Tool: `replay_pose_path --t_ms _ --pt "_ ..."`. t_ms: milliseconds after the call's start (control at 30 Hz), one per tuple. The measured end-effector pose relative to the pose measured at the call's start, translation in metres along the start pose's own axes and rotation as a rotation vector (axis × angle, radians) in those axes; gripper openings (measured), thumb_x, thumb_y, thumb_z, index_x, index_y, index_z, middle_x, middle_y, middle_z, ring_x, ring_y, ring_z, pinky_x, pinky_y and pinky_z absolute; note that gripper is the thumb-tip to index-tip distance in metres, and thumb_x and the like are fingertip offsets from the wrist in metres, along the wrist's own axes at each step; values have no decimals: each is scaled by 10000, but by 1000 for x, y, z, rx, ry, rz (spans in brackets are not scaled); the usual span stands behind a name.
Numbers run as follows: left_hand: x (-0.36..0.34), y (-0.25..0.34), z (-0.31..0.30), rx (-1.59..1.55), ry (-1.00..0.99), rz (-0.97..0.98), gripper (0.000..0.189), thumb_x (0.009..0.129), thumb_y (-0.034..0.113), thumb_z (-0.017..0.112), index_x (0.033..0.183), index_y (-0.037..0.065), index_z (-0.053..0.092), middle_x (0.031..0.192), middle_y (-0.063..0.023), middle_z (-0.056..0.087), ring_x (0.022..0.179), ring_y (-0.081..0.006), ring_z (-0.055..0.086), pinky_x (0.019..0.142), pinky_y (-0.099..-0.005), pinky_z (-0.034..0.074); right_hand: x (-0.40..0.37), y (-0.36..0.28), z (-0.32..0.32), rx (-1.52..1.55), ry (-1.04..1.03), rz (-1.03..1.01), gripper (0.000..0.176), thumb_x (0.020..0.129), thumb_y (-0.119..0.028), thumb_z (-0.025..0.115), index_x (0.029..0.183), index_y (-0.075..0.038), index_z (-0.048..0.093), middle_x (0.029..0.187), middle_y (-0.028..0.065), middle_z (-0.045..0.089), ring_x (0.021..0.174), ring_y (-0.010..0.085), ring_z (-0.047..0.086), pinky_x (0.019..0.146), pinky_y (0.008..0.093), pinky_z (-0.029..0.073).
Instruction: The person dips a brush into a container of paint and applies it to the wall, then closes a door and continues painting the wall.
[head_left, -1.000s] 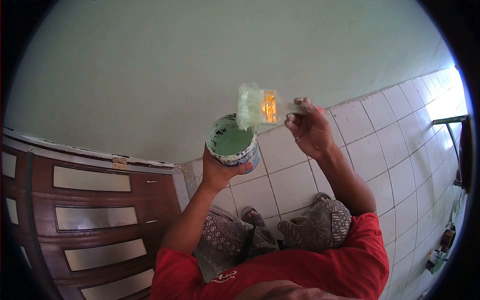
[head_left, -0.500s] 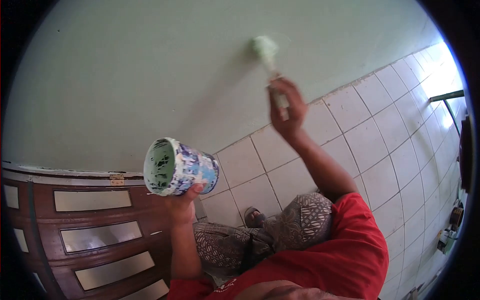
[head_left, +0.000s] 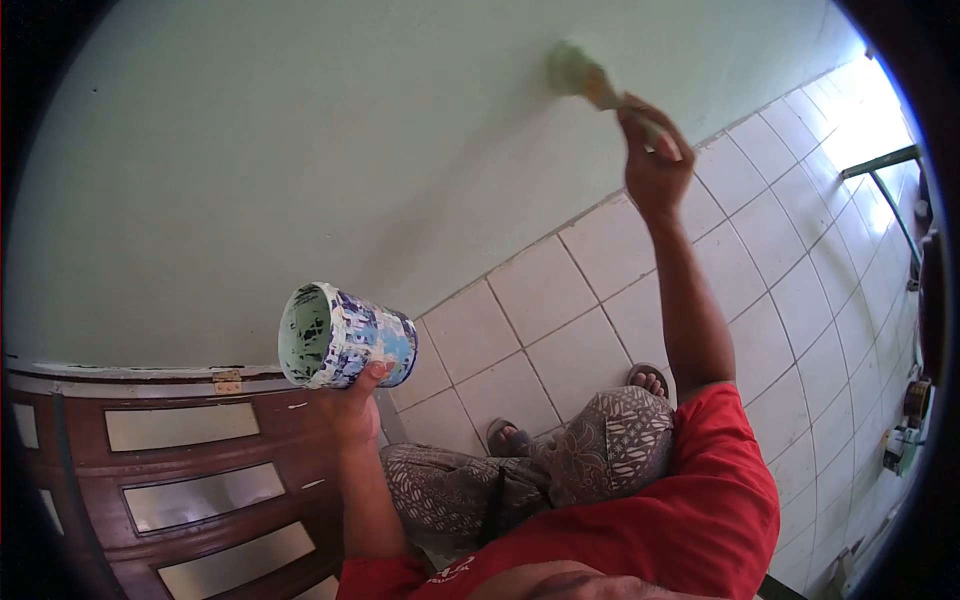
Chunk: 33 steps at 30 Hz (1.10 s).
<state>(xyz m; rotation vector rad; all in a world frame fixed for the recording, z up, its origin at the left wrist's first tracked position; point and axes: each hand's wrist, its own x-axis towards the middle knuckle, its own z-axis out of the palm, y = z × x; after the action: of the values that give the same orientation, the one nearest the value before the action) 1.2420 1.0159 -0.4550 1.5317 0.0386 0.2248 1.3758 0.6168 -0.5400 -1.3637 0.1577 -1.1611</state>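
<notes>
My left hand [head_left: 352,405] grips a paint-smeared tub [head_left: 372,340], its open mouth tilted toward the left and pale green paint coating the inside. In my right hand [head_left: 660,165] is a paintbrush [head_left: 602,88], held by the handle with closed fingers. The brush's green-coated bristles lie at the pale green wall [head_left: 300,140], slightly blurred. A soft shadow of the arm and brush falls across the wall.
White floor tiles [head_left: 590,345] run along the wall's foot. A brown wooden door [head_left: 215,440] with light panels and a brass hinge [head_left: 228,382] stands at lower left. At right are a green metal frame [head_left: 882,162] and a tape roll [head_left: 915,398].
My right hand has moved the brush right and slightly up across the wall. The tub in my left hand has shifted slightly left in view. A second sandalled foot now shows.
</notes>
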Motion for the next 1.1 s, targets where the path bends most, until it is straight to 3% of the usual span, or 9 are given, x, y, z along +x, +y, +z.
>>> replay_pose_path --t_ms 133,200,367,533,767,900,933,967,1100 --pt "5 -4 -3 29 -55 68 812 714 3 849 1430 38 468 1324 -118 602 1205 -288 612 952 -436 572 6 8 -15 -115 173 -49 166 914 -49 751 1072 3 747 1032 74 780 947 140 717 851 280 561" --pt "2 -3 -4 74 -40 69 840 724 29 845 1462 60 444 1329 -116 603 1217 -292 608 910 -447 587 -8 32 1 -187 210 -365 136 898 -23 750 1032 -5 738 1003 107 776 936 199 744 837 300 571" --pt "0 6 2 50 -90 58 843 718 43 850 1457 56 444 1353 -118 586 1228 -293 598 907 -443 588 -128 -18 78 -156 -321 -481 284 757 -13 777 1029 -92 751 1074 124 748 906 238 733 743 357 598" --pt "-4 6 14 68 -50 70 843 721 52 851 1457 59 439 1361 -114 577 1228 -288 593 899 -430 591 -153 -41 92 198 -709 -267 268 789 20 773 1035 -85 751 1088 138 750 953 273 741 804 371 605" --pt "-5 5 2 64 -5 -9 853 716 32 848 1461 56 434 1363 -111 570 1247 -299 580 968 -454 559 -49 27 12 327 -118 91 159 913 65 706 1066 30 730 1100 99 755 1063 187 702 917 305 565" --pt "-2 4 6 64 -39 14 858 718 19 839 1469 58 424 1364 -113 569 1244 -302 583 946 -440 571 -22 48 -23 -173 240 18 176 909 20 735 1083 -3 731 1087 111 759 1014 164 713 852 299 572" --pt "-3 3 6 71 -32 21 862 718 28 840 1471 61 422 1367 -112 566 1243 -301 584 941 -438 574 -25 54 -20 -294 303 -193 145 897 17 740 1038 -18 742 1038 141 763 943 204 741 827 316 579" --pt "-4 3 6 76 -24 27 865 719 36 841 1474 63 420 1370 -112 563 1242 -301 585 935 -436 577 -29 62 -17 -345 248 -391 139 875 21 746 1009 -15 735 992 170 757 906 262 755 794 338 585" --pt "-5 7 12 82 -79 -10 870 719 63 847 1476 60 418 1378 -115 554 1253 -307 575 1000 -464 539 -123 36 45 -311 -125 -450 145 803 -3 773 931 -57 731 929 141 748 863 272 747 718 351 593"
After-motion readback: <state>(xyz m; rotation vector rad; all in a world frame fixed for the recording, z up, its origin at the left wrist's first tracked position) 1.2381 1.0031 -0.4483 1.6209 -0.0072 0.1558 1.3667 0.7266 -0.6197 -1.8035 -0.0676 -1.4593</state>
